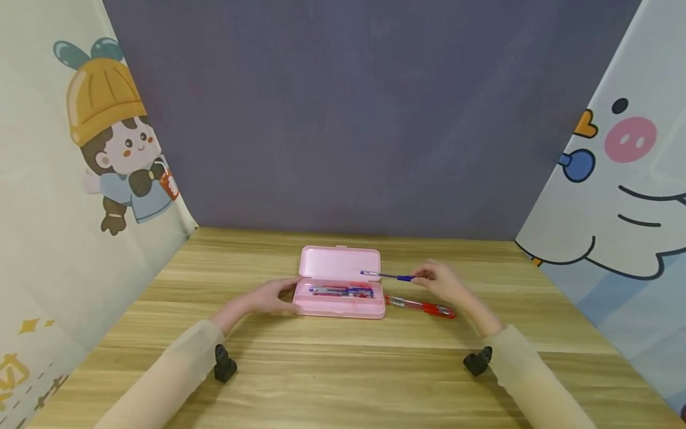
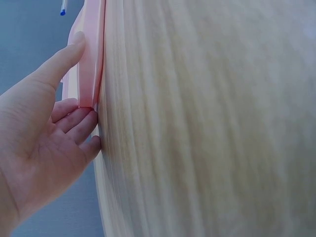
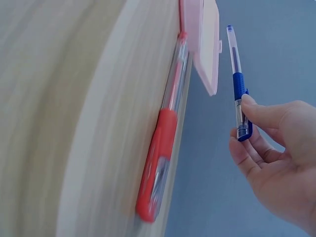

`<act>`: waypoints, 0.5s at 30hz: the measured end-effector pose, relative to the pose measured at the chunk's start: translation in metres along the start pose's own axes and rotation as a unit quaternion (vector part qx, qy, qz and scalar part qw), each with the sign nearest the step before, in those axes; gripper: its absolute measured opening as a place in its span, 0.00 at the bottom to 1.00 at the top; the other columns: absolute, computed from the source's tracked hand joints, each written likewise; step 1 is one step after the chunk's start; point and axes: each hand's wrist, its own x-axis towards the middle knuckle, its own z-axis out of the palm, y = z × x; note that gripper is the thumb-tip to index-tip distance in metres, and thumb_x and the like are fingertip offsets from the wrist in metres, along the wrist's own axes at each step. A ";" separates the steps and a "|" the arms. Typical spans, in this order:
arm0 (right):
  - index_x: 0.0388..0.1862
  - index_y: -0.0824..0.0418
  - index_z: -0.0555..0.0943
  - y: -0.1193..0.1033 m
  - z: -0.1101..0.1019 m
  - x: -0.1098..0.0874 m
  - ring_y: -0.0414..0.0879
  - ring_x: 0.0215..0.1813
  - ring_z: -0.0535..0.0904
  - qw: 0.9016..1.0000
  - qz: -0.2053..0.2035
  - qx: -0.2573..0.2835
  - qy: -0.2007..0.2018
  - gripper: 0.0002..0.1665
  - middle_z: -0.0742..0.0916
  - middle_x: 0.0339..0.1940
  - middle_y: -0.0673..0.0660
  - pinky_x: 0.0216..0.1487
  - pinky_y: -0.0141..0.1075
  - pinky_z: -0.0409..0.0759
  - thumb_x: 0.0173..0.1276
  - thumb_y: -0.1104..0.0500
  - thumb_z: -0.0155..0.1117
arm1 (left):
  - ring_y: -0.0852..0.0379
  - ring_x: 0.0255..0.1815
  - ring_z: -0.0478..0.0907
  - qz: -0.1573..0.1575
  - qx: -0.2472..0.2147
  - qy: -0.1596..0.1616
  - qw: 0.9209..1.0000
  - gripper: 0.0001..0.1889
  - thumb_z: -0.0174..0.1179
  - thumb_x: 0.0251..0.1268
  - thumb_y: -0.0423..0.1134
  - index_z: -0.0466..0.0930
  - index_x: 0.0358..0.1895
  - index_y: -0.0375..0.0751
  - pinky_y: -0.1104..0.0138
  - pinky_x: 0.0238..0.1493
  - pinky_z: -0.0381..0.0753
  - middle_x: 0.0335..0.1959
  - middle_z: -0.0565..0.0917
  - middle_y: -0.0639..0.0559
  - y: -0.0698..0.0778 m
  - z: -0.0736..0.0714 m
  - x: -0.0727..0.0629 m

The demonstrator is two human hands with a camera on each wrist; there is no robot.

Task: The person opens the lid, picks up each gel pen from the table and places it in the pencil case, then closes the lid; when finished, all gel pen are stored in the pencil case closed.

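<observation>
A pink pencil case (image 1: 370, 308) lies with its lid (image 1: 340, 262) raised at the back, and several pens (image 1: 339, 291) fill its rear compartment. My left hand (image 1: 272, 296) holds the case by its left end; in the left wrist view the thumb presses one side of the pink wall (image 2: 91, 59) and the fingers bend at its end. Above the table, to the right of the lid, my right hand (image 1: 442, 282) pinches a blue pen (image 3: 239, 84) near its capped end between thumb and fingers. The pen's clear end points left, over the lid's right edge.
Red pens (image 1: 420, 305) with clear barrels lie on the wooden table (image 1: 343, 369), just right of the case and in front of my right hand. A dark grey panel (image 1: 343, 119) stands behind the table, with cartoon-printed sheets at both sides.
</observation>
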 end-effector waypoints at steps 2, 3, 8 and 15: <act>0.37 0.61 0.84 -0.004 0.003 0.004 0.43 0.36 0.78 1.000 -0.005 0.004 0.000 0.06 0.82 0.32 0.52 0.36 0.35 0.79 0.62 0.60 0.66 | 0.41 0.69 0.63 0.002 0.002 0.001 1.000 0.45 0.68 0.53 0.52 0.58 0.71 0.37 0.51 0.69 0.63 0.68 0.66 0.36 -0.001 0.000 0.000; 0.37 0.61 0.84 -0.006 0.004 0.006 0.43 0.36 0.78 1.000 -0.007 0.008 0.001 0.06 0.82 0.32 0.52 0.37 0.35 0.79 0.62 0.60 0.66 | 0.41 0.69 0.63 0.003 0.004 0.002 1.000 0.45 0.68 0.53 0.52 0.58 0.71 0.37 0.51 0.69 0.63 0.68 0.66 0.36 -0.001 0.000 0.000; 0.36 0.60 0.84 -0.014 0.012 0.014 0.42 0.35 0.78 1.000 -0.018 0.016 0.002 0.06 0.82 0.31 0.51 0.37 0.36 0.79 0.62 0.59 0.66 | 0.41 0.69 0.63 0.010 0.006 0.003 1.000 0.44 0.68 0.52 0.52 0.59 0.70 0.37 0.50 0.69 0.63 0.67 0.66 0.36 -0.002 0.000 0.001; 0.35 0.60 0.85 -0.028 0.026 0.024 0.42 0.34 0.77 0.999 -0.031 0.028 -0.009 0.05 0.81 0.30 0.51 0.37 0.35 0.79 0.62 0.60 0.66 | 0.41 0.68 0.63 0.012 0.007 0.004 1.000 0.44 0.68 0.52 0.52 0.59 0.70 0.37 0.51 0.69 0.63 0.67 0.67 0.36 -0.002 0.000 0.001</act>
